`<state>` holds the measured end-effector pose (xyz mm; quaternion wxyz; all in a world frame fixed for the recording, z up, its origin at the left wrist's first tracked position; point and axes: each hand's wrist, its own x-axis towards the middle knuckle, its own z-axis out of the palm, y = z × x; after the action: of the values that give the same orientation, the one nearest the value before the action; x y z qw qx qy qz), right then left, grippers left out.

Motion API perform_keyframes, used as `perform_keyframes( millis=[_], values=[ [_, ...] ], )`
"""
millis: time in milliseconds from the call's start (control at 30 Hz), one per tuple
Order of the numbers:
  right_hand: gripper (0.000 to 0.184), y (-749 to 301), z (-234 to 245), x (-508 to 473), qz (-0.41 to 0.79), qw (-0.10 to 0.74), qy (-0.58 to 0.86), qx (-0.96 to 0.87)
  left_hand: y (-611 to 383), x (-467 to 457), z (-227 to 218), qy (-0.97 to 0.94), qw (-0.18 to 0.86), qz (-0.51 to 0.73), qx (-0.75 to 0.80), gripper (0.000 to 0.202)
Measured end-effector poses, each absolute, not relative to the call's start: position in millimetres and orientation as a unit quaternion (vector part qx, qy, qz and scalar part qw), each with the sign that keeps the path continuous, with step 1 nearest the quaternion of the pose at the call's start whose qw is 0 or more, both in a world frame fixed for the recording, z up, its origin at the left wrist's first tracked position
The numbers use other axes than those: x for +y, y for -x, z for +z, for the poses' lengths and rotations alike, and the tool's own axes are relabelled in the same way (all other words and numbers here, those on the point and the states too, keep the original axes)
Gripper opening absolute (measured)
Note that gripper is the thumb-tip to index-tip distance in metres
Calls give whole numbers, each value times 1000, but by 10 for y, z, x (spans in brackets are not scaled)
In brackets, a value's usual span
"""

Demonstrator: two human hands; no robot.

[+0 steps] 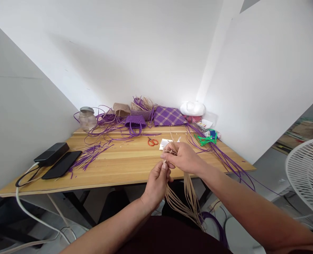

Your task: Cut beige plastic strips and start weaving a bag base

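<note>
By the front edge of the table (127, 160), the left hand (157, 180) pinches tan strips (189, 201), maybe so they stay together. The right hand (185, 157) pinches some too. Long ends hang below.

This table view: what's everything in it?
Thin strands: many, beige, lower centre
Table: one, light brown, centre
Scissors: one, orange, table middle
Paper: some, white, near scissors
Phone: one, black, table left
Box: one, black, beside phone
Cables: several, mostly white, left
Jar: one, clear, back left
Cut strips: many, purple, beside phone
Woven pieces: several, purple and beige, back
Long strands: many, purple, back and right
Bundle: one, white, back right
Tangle: one, green, table right
Fan: one, white, far right
Left hand: one, bare, centre
Right hand: one, bare, centre
</note>
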<state>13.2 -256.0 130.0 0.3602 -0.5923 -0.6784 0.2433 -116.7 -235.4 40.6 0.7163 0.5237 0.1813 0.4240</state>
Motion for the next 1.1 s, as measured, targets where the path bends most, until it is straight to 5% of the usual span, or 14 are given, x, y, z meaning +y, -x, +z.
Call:
perform_keyframes(
  millis=[200,400,1100],
  values=[
    [43,-363,1538,-2482,127,365,554,-738,1208,-2373,424,-482,768,393,154,32],
    [48,-401,1612,-2497,206,236,503,-806,1219,-2370,467,-486,774,386,128,30],
    [39,-305,1605,-2518,128,227,465,-846,1245,-2354,481,-486,774,388,119,33]
  ],
)
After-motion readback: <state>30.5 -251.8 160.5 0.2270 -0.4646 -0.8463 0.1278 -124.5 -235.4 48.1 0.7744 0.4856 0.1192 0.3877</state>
